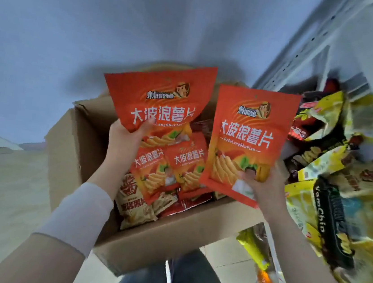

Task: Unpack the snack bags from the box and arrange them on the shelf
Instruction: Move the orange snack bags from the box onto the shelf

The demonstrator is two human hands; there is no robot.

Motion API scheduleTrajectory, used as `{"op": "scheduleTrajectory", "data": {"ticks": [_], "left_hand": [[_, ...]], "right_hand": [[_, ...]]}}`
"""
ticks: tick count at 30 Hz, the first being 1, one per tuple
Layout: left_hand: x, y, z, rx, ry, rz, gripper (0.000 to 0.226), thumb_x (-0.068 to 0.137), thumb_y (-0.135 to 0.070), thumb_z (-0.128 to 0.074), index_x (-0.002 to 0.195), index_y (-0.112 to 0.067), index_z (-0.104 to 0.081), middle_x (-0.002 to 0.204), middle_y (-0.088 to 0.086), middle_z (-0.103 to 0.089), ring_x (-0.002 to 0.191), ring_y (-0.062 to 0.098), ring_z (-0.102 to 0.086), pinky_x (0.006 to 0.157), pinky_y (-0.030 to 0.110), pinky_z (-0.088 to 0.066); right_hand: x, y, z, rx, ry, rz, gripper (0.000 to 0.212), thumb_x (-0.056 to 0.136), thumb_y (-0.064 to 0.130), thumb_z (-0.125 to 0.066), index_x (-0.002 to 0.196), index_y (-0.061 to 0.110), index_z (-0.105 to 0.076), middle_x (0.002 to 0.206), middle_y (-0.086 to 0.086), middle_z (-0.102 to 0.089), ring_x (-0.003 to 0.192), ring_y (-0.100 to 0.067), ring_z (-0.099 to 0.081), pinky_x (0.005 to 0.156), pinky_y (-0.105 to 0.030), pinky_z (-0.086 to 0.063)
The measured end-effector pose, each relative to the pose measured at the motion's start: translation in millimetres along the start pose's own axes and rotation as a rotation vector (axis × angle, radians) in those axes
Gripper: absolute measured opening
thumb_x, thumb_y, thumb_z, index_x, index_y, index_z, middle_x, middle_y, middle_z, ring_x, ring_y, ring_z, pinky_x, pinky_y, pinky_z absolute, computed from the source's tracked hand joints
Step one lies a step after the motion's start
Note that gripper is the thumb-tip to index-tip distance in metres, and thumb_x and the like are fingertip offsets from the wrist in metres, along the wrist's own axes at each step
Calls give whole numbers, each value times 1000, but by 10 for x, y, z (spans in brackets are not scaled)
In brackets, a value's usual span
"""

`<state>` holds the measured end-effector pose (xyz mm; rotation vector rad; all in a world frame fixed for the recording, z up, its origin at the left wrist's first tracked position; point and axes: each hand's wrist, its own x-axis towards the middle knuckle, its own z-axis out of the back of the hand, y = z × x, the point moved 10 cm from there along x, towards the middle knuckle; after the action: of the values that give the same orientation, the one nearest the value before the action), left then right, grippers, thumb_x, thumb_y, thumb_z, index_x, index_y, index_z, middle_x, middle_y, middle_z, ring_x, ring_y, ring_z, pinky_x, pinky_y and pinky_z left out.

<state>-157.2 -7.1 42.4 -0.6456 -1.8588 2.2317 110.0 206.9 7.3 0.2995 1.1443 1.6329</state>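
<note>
The left hand (126, 137) grips the left orange bag (160, 100) by its lower corner, thumb across the front. The right hand (262, 186) grips the right orange bag (247, 137) near its bottom edge, thumb pressed on the printed face. The two hands are apart, one bag each, and both bags are held upright above the open cardboard box (183, 232), side by side with a narrow gap between them. Inside the box lie more orange bags (153, 172), a beige bag (135, 203) and some dark red packets (187, 206) (partly hidden under the others). To the right, the shelf (294, 58) holds a crowd of yellow and dark bags (333, 159). A pale sleeve (77, 217) covers the left forearm.
</note>
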Motion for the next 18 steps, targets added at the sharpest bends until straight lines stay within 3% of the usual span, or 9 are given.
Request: {"op": "scheduleTrajectory", "data": {"ticks": [2,4,8,11,13,18], "left_hand": [[-169,-497,-189,3,39,-95,13,85,-19,-66,91,-28,-58,86,-18,-60,66,-17,-59,57,-1,-43],[-368,-898,-428,13,92,-172,13,86,-21,-65,98,-21,-62,90,-13,-60,72,-9,-58,57,-3,-42],[-1001,-1603,-1124,14,245,-333,15,87,-25,-64,101,-25,-57,90,-15,-60,73,-9,-57,59,-3,-42],[-1634,-2044,-1729,9,344,-464,15,86,-24,-64,100,-27,-57,94,-10,-60,85,3,-58,62,-4,-41],[-2135,-2240,-2206,-15,438,-519,17,86,-25,-64,102,-28,-56,93,-14,-60,80,-1,-57,63,-4,-41],[-3518,-2305,-3512,-73,703,-589,17,87,-18,-63,102,-25,-59,83,-22,-60,68,-19,-58,63,-4,-41]], "right_hand": [[-309,14,406,66,-84,-7,25,72,17,-79,72,22,-54,67,6,-57,64,-10,-54,66,-26,-43],[-594,-31,804,121,-151,-34,25,73,18,-78,71,21,-53,64,7,-55,60,-7,-52,56,-15,-42],[-1218,-147,1766,199,-352,-22,29,74,19,-77,69,21,-49,64,6,-54,60,-11,-52,54,-22,-38],[-1671,-312,2535,292,-487,-2,25,74,17,-77,73,22,-52,67,8,-57,61,-5,-53,48,-10,-41],[-1974,-484,3070,319,-581,23,24,73,20,-78,77,20,-54,68,9,-58,62,-7,-54,45,-6,-39],[-2844,-1368,4400,389,-826,-42,21,76,24,-76,75,18,-55,63,6,-58,57,-11,-54,46,-17,-41]]}}
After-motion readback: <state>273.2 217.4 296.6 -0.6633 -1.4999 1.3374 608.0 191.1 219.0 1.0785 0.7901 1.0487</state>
